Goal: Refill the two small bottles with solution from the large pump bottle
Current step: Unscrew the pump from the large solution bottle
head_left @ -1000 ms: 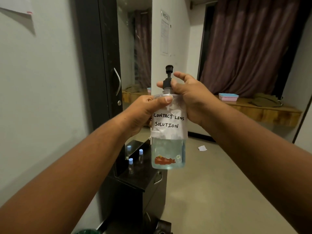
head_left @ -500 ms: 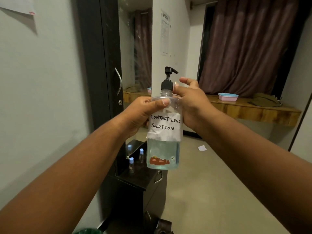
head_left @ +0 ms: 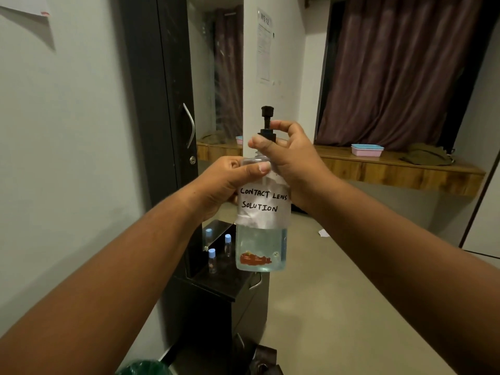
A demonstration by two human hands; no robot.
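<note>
I hold a large clear pump bottle (head_left: 261, 246) in the air before me. It has a white paper label reading "contact lens solution" and is partly full of clear liquid. My left hand (head_left: 224, 182) grips its shoulder from the left. My right hand (head_left: 288, 155) pinches the black pump collar (head_left: 266, 135) at the neck. The pump head points away from me. Two small clear bottles (head_left: 212, 259) (head_left: 227, 244) with light blue caps stand below on a black cabinet top (head_left: 216, 284), beside a mirror that reflects one of them.
A dark wardrobe door with a metal handle (head_left: 189, 125) stands on the left. A wooden ledge (head_left: 392, 169) under maroon curtains carries a pink and blue box (head_left: 367, 150). A scrap of paper (head_left: 323, 233) lies on the floor. Something green (head_left: 140, 368) shows at the bottom edge.
The pump head has turned from pointing right to facing away, while my right hand shifted its pinch on the collar. The bottle stayed at about the same height.
</note>
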